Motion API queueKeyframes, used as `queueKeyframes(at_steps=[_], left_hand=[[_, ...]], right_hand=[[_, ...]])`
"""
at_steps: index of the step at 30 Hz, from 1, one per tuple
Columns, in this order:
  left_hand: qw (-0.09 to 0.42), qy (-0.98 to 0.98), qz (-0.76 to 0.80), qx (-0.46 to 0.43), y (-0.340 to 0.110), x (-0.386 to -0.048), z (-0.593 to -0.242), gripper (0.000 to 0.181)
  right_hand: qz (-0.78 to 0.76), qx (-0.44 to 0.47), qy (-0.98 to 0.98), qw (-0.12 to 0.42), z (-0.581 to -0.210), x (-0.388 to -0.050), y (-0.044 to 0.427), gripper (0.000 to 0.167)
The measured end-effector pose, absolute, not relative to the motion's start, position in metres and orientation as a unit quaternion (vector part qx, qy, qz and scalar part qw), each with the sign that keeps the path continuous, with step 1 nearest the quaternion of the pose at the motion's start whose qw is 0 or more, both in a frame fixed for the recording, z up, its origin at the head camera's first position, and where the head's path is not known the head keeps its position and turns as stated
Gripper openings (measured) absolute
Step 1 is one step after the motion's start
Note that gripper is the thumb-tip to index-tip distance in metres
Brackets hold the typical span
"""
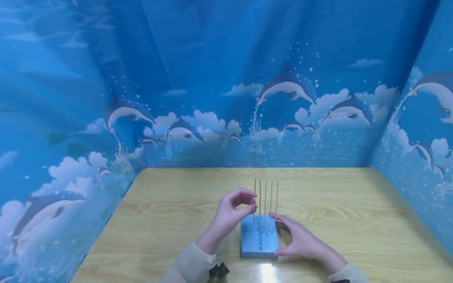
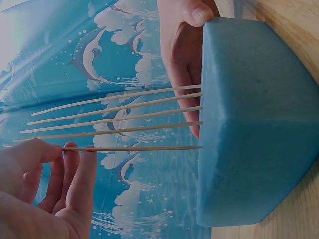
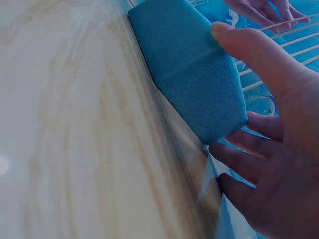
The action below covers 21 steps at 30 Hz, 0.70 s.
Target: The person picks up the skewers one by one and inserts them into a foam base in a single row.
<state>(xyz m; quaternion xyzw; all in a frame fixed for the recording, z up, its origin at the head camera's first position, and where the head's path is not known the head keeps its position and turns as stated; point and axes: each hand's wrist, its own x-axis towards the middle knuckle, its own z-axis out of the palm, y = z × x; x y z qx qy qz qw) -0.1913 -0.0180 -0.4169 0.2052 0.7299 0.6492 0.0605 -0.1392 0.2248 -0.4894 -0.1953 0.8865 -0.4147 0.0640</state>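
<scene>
A blue foam block point(image 1: 249, 244) with dark speckled marks on its top lies on the table. Several thin wooden skewers point(image 2: 114, 119) stand upright in it in a row. At the row's left end, my left hand point(image 1: 228, 210) pinches another skewer point(image 2: 134, 149) between thumb and fingers, its pointed tip at the block's top face. Whether that tip has entered the foam I cannot tell. My right hand point(image 1: 306, 239) grips the block from the right, thumb point(image 3: 249, 47) on the near top edge and fingers around the far right side.
A loose skewer point(image 1: 199, 225) lies slanted on the wooden table point(image 1: 336, 196), left of my left forearm. Near the left cuff shows a small black object point(image 1: 219, 270). Blue dolphin-printed sheeting point(image 1: 212, 98) walls the table at the back and both sides.
</scene>
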Motion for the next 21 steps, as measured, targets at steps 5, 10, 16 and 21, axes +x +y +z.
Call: queueKeyframes(at_steps=[5,10,16,21], left_hand=[[0.052,0.738,0.640,0.209,-0.0172,-0.1913,-0.4182,0.031],[0.043,0.745,0.632,0.208,-0.0164,-0.1900,-0.4205,0.029],[0.040,0.754,0.624,0.202,-0.0148,-0.1884,-0.4223,0.029],[0.040,0.756,0.623,0.200,-0.0144,-0.1875,-0.4238,0.029]], right_hand=[[-0.414,-0.197,0.887,0.060,-0.4906,-0.1396,0.2249,0.108],[-0.414,-0.198,0.887,0.059,-0.4920,-0.1393,0.2242,0.108],[-0.414,-0.199,0.887,0.056,-0.4911,-0.1387,0.2245,0.107],[-0.410,-0.199,0.888,0.056,-0.4902,-0.1395,0.2249,0.109]])
